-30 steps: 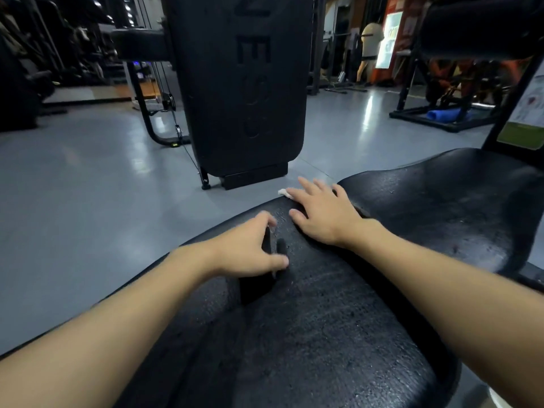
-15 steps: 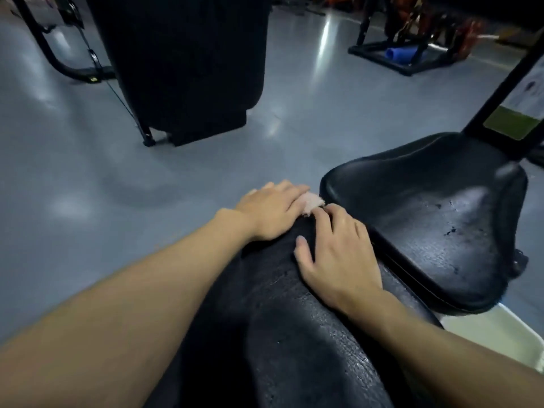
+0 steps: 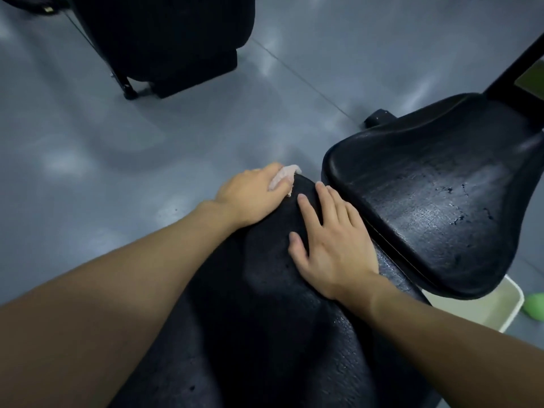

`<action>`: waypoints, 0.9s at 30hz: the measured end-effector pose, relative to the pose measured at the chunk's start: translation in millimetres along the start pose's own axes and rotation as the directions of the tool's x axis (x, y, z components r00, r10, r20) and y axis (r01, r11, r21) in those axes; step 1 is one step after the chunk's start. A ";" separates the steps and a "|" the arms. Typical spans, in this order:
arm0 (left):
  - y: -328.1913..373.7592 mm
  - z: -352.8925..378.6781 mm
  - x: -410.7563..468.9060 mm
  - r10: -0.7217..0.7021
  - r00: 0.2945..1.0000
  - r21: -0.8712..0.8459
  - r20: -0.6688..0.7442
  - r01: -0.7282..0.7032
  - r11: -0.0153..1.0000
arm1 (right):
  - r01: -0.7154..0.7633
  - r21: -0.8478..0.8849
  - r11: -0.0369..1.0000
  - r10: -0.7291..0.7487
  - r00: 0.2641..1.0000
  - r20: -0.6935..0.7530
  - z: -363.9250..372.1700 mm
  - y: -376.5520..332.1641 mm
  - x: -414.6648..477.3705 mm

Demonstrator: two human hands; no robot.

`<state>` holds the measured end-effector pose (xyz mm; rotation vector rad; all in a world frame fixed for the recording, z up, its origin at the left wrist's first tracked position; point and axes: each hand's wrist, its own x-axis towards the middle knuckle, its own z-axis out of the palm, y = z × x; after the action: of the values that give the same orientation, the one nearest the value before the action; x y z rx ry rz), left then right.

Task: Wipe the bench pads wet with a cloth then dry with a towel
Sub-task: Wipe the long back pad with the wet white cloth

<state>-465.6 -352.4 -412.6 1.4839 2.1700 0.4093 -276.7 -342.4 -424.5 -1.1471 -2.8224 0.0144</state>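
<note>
Cloth (image 3: 284, 175) gripped in curled left hand (image 3: 250, 198) at bench pad (image 3: 265, 334) far tip. Right hand (image 3: 332, 248) flat, empty, bracing. Wet-wipe step, apparently; next needs a firm stroke along the pad.

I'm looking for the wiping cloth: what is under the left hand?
A pale cloth pokes out from the left hand at the tip of the black bench pad. The hand covers the rest of the cloth and the pad beneath it.
</note>
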 end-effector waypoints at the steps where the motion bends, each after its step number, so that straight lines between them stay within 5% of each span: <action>1: -5.4 -0.1 -4.2 -0.016 1.000 -0.004 -0.003 0.016 1.000 | 0.003 0.004 1.000 -0.003 1.000 -0.002 0.4 -0.1 -0.1; 13: -8.0 4.9 -13.0 -0.017 1.000 0.005 0.009 0.017 1.000 | 0.034 -0.032 0.999 -0.034 0.999 -0.005 0.4 -1.1 1.7; 21: -53.5 4.8 -65.2 -0.155 0.988 0.010 0.010 0.154 0.988 | 0.082 -0.139 0.987 -0.072 0.994 0.076 -6.8 -2.9 2.4; 27: -17.9 7.4 -18.0 -0.010 1.000 -0.003 0.025 0.010 1.000 | 0.092 -0.113 0.989 -0.086 0.995 0.055 -0.8 -2.5 3.9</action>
<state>-470.3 -375.9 -423.8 1.4686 2.1553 0.3887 -281.2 -341.4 -423.3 -1.0542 -2.9502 -0.1298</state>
